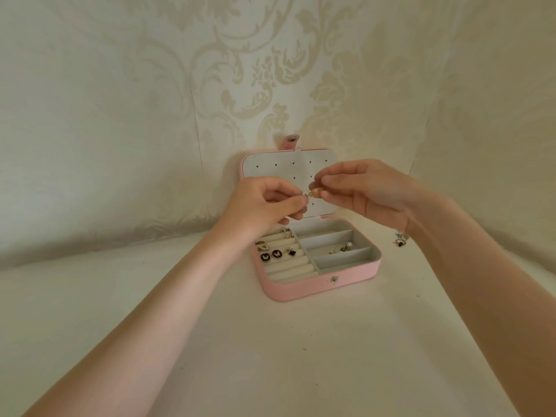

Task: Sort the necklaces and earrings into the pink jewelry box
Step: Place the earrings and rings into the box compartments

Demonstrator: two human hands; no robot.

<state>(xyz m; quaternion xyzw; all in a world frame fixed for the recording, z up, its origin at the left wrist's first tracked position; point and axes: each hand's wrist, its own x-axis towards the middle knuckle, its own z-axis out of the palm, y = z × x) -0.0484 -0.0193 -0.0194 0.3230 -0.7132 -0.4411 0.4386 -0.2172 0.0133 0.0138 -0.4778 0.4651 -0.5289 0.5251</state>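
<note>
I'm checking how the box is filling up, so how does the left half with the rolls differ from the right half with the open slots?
The roll section has cream padded rolls; the slot section has grey open troughs split by dividers. The roll section holds more, including two black round studs; the slot section shows only a few small pieces in one trough. Both sit in the pink jewelry box, its lid open.

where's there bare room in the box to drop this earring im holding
Free: the front divided slot by the snap wall, the back slot under the lid, and the front ring rolls. Crowded: the back rolls, with the two black round earrings and other pieces, and the middle slot holding the pearl piece. Loose jewelry lies right of the pink jewelry box.
</note>
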